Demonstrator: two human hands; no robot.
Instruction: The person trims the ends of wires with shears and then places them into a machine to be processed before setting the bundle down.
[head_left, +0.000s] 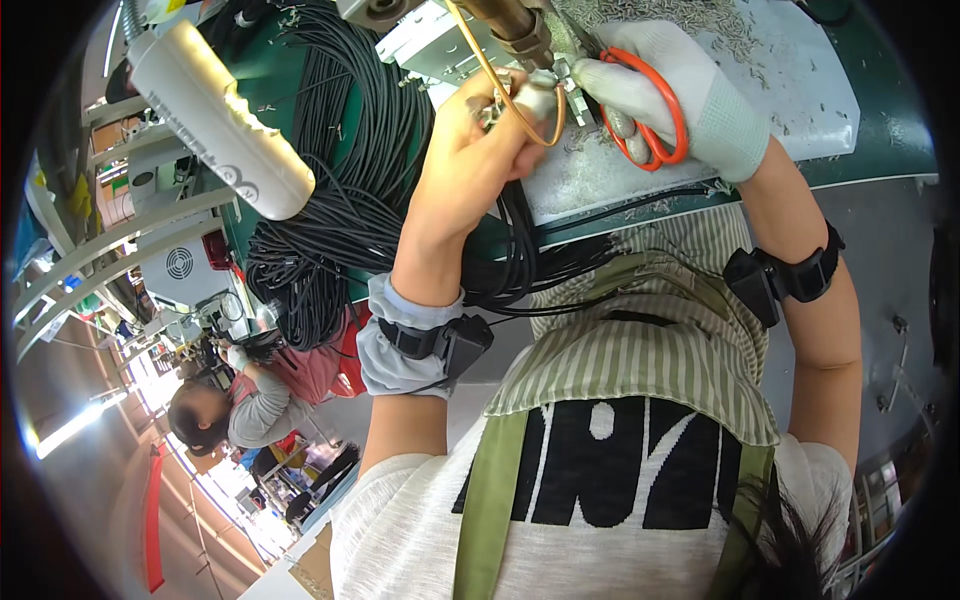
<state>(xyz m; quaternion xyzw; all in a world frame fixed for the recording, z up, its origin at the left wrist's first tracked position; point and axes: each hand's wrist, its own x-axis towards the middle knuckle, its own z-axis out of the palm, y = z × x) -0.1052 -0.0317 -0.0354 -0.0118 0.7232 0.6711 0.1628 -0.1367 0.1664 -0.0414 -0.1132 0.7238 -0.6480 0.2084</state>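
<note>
My left hand [478, 140] is bare apart from pale coverings on some fingertips. Its fingers are pinched together just under the machine's metal press head [525, 40], and what they grip is hidden. Several black cables [515, 215] run down from beneath this hand. My right hand [690, 90], in a white glove, is closed around scissors with red-orange handles [677, 105], the blades pointing up and left. Its fingertips are close to a small metal fixture [578, 103] below the press head, beside my left fingertips. A yellow-tan tube [490, 65] curves in front of the left fingers.
Small metallic pieces [700, 20] lie scattered over the white board [820, 110] on the green table [890, 130]. A big coil of black cable [340, 190] spreads at left, under a white cylindrical lamp [220, 120]. Another person [270, 400] works at the far left.
</note>
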